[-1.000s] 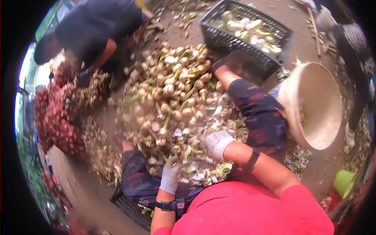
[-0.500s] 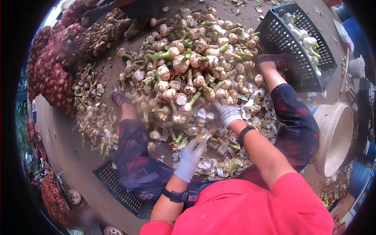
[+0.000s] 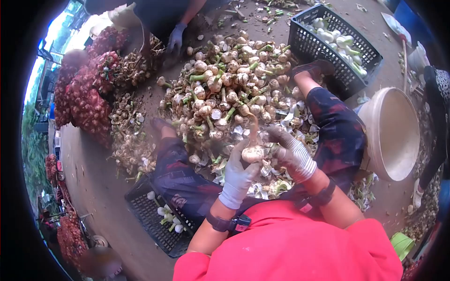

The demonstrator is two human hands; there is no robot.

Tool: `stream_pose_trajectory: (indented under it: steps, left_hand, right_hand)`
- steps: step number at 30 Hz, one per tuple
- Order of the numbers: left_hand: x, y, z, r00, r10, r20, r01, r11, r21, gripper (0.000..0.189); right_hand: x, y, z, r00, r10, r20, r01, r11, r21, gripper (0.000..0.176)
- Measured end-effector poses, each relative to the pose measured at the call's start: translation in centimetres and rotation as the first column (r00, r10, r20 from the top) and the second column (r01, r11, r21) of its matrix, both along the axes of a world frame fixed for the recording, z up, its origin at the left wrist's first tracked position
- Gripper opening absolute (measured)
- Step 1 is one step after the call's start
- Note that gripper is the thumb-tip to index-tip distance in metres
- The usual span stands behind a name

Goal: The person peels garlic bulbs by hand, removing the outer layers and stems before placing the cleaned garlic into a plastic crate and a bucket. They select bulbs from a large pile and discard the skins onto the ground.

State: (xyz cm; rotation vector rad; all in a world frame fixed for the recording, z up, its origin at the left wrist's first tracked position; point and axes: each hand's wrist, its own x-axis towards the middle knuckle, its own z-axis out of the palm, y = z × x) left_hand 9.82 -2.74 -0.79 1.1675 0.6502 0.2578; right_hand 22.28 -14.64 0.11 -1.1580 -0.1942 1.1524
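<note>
Right, the left hand (image 3: 236, 180), in its pale glove, has a garlic bulb (image 3: 253, 153) pinched between thumb and fingers, held up just in front of the lap, dry stem pointing away towards the big heap. The right hand (image 3: 294, 153), grubby glove and striped cuff, is right beside it, fingers curled in near the stem; whether they touch it or grip a tool, I can't tell from here.

Just past the hands there's a litter of pale peelings (image 3: 276, 187) between the legs, and beyond that the main heap (image 3: 214, 84), earthy bulbs piled high, plenty with green stalk stubs on. That's the bulk of it, and it looks untrimmed to me.

Now the cleaner ones: white bulbs (image 3: 344, 42) lie in the far black crate (image 3: 311, 51), beyond the right foot, and a handful more white ones (image 3: 166, 215) sit in the near crate (image 3: 150, 227) by the left thigh. So some are done, I'd say, but far more are left. A pale bucket (image 3: 370, 136) stands by the right knee. Over on the far left, red mesh sacks (image 3: 84, 103) bulge with bulbs, and a co-worker's gloved hand (image 3: 176, 38) reaches down beside the heap.
</note>
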Motion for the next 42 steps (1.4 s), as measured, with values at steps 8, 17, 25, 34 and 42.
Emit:
stream_pose_trajectory:
  steps: [8,17,25,34,42]
  left_hand:
    - [-2.2,-1.0,2.1,0.982,-0.186,-0.012,0.074,0.329,0.941,0.066]
    - [-3.7,-0.4,2.7,0.973,-0.233,0.008,0.144,0.626,0.766,0.065]
    - [-3.4,-1.3,2.4,0.984,-0.170,0.050,0.015,0.364,0.931,0.065]
    - [-3.6,-0.9,2.7,0.991,-0.132,0.031,0.131,0.873,-0.469,0.042]
    - [-3.6,-2.1,2.0,0.986,-0.056,0.154,0.084,0.980,-0.179,0.068]
  right_hand:
    - [-3.6,-1.3,0.3,0.996,0.025,0.087,-0.024,1.000,-0.006,0.022]
    - [-4.0,-2.3,-2.1,0.722,-0.033,0.691,-0.156,0.965,0.210,0.029]
    - [-4.1,-1.8,0.6,0.985,0.097,-0.142,-0.087,0.994,0.071,0.037]
    - [-3.1,-3.6,1.1,0.839,0.321,0.440,-0.302,0.946,-0.114,0.021]
    - [-3.7,-4.5,0.3,0.969,0.247,-0.013,-0.248,0.965,-0.085,0.029]
